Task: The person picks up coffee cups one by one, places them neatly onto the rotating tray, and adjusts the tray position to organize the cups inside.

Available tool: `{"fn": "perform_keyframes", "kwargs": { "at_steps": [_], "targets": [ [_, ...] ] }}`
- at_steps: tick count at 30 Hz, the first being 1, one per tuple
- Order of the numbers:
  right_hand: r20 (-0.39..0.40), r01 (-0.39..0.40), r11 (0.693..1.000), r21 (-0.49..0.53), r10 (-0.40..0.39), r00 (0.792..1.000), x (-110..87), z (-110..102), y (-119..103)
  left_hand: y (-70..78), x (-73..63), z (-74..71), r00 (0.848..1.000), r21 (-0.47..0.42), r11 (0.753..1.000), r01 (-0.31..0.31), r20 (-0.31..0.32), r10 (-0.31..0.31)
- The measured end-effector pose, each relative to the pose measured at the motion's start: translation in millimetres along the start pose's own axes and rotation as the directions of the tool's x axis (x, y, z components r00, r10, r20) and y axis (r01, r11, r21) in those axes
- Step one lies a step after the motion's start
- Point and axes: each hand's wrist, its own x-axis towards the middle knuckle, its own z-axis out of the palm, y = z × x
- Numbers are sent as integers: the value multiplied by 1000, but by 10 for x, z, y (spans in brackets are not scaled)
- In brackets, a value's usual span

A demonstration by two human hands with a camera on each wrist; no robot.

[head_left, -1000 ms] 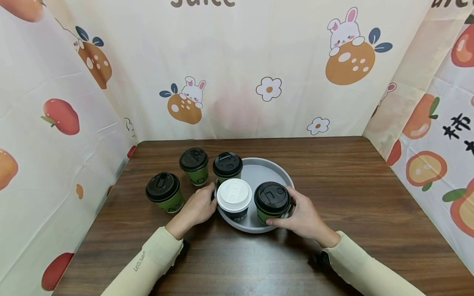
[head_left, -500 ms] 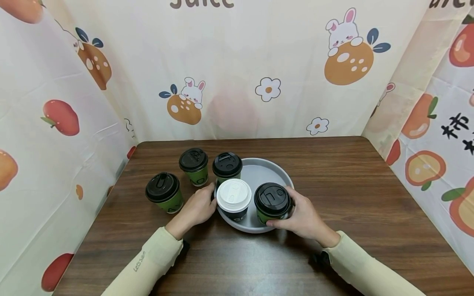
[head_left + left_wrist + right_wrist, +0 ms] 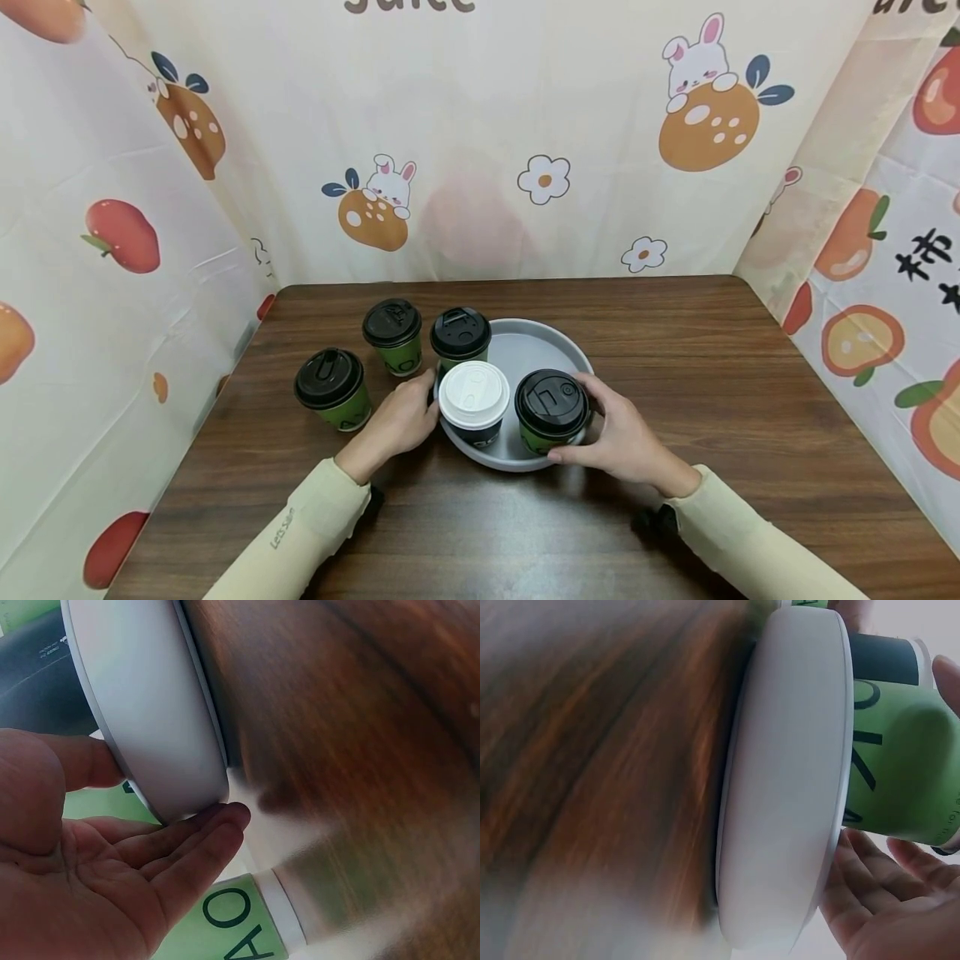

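Observation:
On the round grey tray [image 3: 558, 337] stands a green paper cup with a black lid [image 3: 552, 403], at the right front. My right hand [image 3: 626, 442] is spread around that cup's right side, thumb in front and fingers behind. In the right wrist view its fingers [image 3: 889, 881] look loose beside the green cup [image 3: 900, 757] and the tray wall [image 3: 784, 780]. My left hand [image 3: 401, 421] holds the tray's left edge. The left wrist view shows its thumb and fingers pinching the tray rim [image 3: 150, 697]. A white-lidded dark cup [image 3: 474, 400] and another black-lidded green cup [image 3: 461, 333] also stand on the tray.
Two more green cups with black lids stand on the wooden table left of the tray: one farther back [image 3: 393, 333], one nearer [image 3: 333, 387]. Fruit-printed curtains [image 3: 480, 125] enclose the table's back and sides.
My right hand has eased slightly to the right, its thumb sliding away from the front of the cup. The cups, the tray and my left hand have stayed in place.

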Motion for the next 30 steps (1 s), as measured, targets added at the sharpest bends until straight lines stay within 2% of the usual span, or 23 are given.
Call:
{"fn": "perform_keyframes", "kwargs": {
  "at_steps": [10, 19, 30],
  "targets": [
    [31, 24, 1000, 8, -24, 999, 9, -115, -8, 2, -5, -9, 1000, -1, 1000, -4, -5, 4],
    [12, 71, 997, 44, -71, 997, 29, -230, -70, -4, -3, -4, 1000, 0, 1000, -20, -24, 20],
    [-2, 134, 988, 75, -134, 991, 46, -302, -30, -14, 4, 2, 1000, -10, 1000, -4, 1, 4]
  ]
}}
